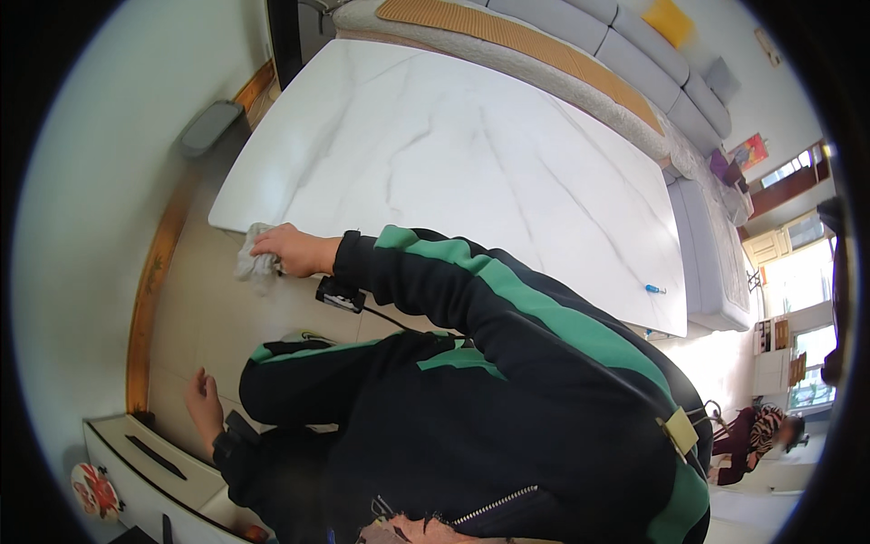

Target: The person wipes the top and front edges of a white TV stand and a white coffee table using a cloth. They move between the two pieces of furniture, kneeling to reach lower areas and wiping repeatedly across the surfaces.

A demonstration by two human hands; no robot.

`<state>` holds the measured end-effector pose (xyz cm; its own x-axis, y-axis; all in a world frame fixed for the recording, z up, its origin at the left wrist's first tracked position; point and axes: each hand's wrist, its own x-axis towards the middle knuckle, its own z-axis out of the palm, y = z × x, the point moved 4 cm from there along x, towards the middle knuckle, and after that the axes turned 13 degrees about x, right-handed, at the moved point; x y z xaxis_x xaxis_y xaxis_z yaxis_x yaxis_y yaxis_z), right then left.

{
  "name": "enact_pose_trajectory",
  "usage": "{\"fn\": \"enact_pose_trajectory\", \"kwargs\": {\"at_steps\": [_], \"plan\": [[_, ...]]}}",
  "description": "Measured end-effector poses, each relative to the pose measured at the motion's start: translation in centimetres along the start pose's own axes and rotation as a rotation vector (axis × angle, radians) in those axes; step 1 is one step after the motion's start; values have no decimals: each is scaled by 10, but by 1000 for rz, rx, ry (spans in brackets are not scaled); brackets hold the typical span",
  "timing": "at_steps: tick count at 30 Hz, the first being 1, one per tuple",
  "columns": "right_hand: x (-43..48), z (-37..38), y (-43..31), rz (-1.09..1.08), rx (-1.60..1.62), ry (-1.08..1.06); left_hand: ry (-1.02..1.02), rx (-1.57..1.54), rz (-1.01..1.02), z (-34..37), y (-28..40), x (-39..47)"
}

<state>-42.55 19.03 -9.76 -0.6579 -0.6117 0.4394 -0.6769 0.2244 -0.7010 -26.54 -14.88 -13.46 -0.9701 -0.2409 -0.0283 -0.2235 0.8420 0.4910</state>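
Note:
My right hand (293, 250) grips a crumpled grey-white cloth (257, 262), bunched under the fingers. Cloth and hand are at the near left edge of a white marble-patterned table (435, 149), and part of the cloth hangs over the floor. Whether the cloth touches the table's edge I cannot tell. Down at the lower left, my left hand (204, 404) hangs with its fingers slightly bent and apart, holding nothing. A pale drawer cabinet (160, 452) is nearest to it. A black device with a cable (340, 294) is just below my right wrist.
A grey lidded bin (212, 128) stands by the left wall. Behind the table runs a grey sofa (584, 27) with a tan mat (523, 51). A small blue-handled object (654, 290) lies at the table's right end. Another person (754, 435) is at the far right.

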Motion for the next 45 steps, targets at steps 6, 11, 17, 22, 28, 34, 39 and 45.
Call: {"fn": "enact_pose_trajectory", "kwargs": {"at_steps": [6, 11, 17, 22, 28, 34, 39, 45], "plan": [[-100, -196, 63, -47, -128, 360, -30, -4, -97, 2, -34, -1], [-396, -395, 73, 746, -845, 812, -11, 34, -115, 6, -58, -16], [-623, -430, 13, 1760, -1045, 570, -184, 170, -267, -1, -66, -36], [-621, -416, 70, 1889, -1076, 543, -197, 177, -267, -2, -59, -44], [-462, -447, 191, 1393, -846, 748, -279, 215, -295, -1, -56, -47], [-146, -348, 283, 1040, -808, 413, -231, 188, -379, -2, -55, -59], [127, -96, 223, 302, -627, 210, -202, 179, -311, 4, -49, -66], [205, 63, 42, -31, 417, -464, -45, 58, -359, -7, -25, -84]]}}
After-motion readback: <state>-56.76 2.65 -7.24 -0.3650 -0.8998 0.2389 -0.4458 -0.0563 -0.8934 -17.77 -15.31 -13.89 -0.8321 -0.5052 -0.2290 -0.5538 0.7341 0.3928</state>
